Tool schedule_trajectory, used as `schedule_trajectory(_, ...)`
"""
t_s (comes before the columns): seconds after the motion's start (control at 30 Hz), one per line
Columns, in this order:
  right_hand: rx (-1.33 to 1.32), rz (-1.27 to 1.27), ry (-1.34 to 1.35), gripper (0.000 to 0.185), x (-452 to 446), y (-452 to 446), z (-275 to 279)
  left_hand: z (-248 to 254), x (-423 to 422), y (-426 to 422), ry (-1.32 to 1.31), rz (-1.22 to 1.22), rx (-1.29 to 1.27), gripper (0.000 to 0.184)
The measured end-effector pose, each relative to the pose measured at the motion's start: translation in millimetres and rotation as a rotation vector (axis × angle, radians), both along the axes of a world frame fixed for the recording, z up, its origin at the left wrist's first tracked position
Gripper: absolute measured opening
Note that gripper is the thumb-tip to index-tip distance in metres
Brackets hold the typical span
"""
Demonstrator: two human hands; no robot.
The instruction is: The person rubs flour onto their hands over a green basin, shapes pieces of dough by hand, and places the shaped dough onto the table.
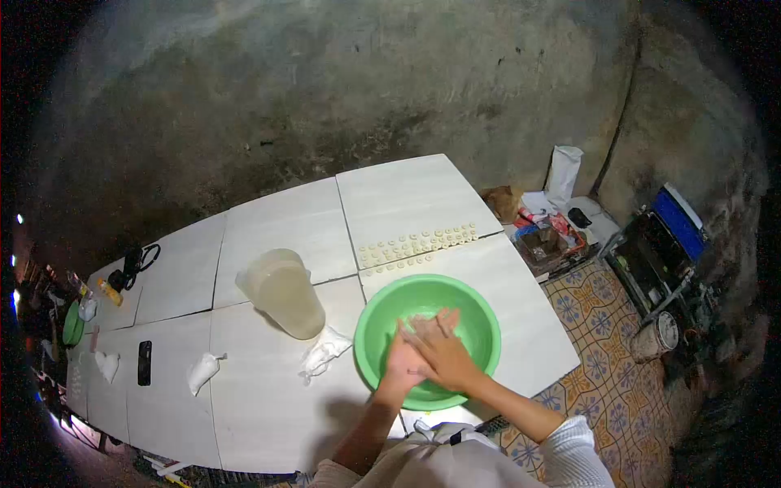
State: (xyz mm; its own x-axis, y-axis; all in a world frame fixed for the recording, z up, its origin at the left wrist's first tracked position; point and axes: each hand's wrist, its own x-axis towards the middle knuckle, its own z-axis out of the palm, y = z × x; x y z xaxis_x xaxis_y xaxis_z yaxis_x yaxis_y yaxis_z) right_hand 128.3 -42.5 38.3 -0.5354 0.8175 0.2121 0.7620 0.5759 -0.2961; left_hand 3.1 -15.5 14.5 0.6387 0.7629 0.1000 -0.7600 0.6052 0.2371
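Note:
A round green basin [370,325] stands near the front edge of the white table, with some whitish residue in its bottom. Above it, my left hand [404,358] and my right hand [445,350] are laid against each other. The right one crosses over the left, its fingers stretched out. My left fingers also extend but are partly covered, and whatever may lie between the palms is hidden. Behind the basin, small pale ring-shaped pieces [419,242] lie in rows. A tall translucent pitcher [285,294] of cloudy liquid is to the left, beside a crumpled white bag [327,350].
Farther left on the table [268,407] are a small white pouch [205,372], a black phone [145,363] and another white pouch [106,365]. Off the right side, a bucket [655,335] stands on the patterned tile floor [606,366]. A concrete wall [366,98] rises behind.

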Motion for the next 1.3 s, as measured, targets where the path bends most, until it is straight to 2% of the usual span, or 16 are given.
schedule_trajectory(0.03,-0.001,-0.004,-0.002,0.070,-3.9,0.8,10.0,-7.3,9.0,-1.1,-0.002,-0.004,-0.001,0.093)
schedule_trajectory(0.1,0.037,-0.131,0.040,0.069,-16.4,3.6,20.1,-15.8,26.7,0.9,-0.585,-0.271,0.075,0.093)
schedule_trajectory(0.3,0.051,0.293,0.219,0.071,-22.0,-17.8,-7.9,-7.5,6.9,8.5,-0.610,-0.142,-0.489,0.081)
schedule_trajectory(0.37,0.088,0.227,0.150,0.072,-6.9,-19.4,-8.2,-4.4,0.5,11.0,-0.053,0.111,0.173,0.090)
schedule_trajectory(0.43,-0.155,0.093,0.227,0.073,-0.1,-8.7,-9.4,-0.1,5.2,2.1,-0.113,0.045,0.056,0.086)
schedule_trajectory(0.5,0.149,-0.076,0.085,0.074,-4.0,0.0,4.2,-0.9,21.3,-7.0,0.113,0.010,0.096,0.084)
schedule_trajectory(0.57,0.094,-0.098,0.139,0.076,-17.7,-2.7,2.0,-26.6,25.6,2.7,0.073,-0.086,0.160,0.080)
schedule_trajectory(0.67,0.058,0.292,0.200,0.079,-22.9,-12.5,-1.5,-38.0,19.7,7.1,-0.219,-0.042,0.089,0.079)
schedule_trajectory(0.77,-0.034,0.364,0.125,0.080,0.0,-10.0,-0.2,-37.8,11.5,9.6,-0.510,0.009,0.019,0.077)
schedule_trajectory(0.8,-0.087,0.279,0.159,0.081,3.4,-4.8,-7.8,-30.4,11.0,4.1,-0.152,0.150,-0.036,0.071)
schedule_trajectory(0.9,0.019,0.155,0.148,0.074,6.4,-5.8,-0.8,-37.3,32.5,-10.9,0.219,0.238,0.137,0.073)
schedule_trajectory(0.97,-0.023,0.150,0.334,0.069,4.7,-7.9,0.8,-39.5,35.5,-11.9,0.123,0.237,0.046,0.063)
schedule_trajectory(1.03,-0.005,0.014,0.717,0.072,7.5,-17.4,14.6,-38.2,28.6,-6.5,0.460,0.205,-0.297,0.054)
schedule_trajectory(1.07,0.062,-0.039,0.832,0.057,10.2,-17.5,21.0,-33.2,24.8,-5.1,0.460,0.205,-0.300,0.054)
schedule_trajectory(1.17,0.225,-0.278,0.656,0.041,20.2,-20.8,19.8,-13.0,12.3,2.9,0.174,0.213,-0.027,0.061)
schedule_trajectory(1.3,0.268,-0.197,0.345,0.037,18.4,-27.7,11.2,5.9,6.3,1.4,0.086,0.182,0.057,0.068)
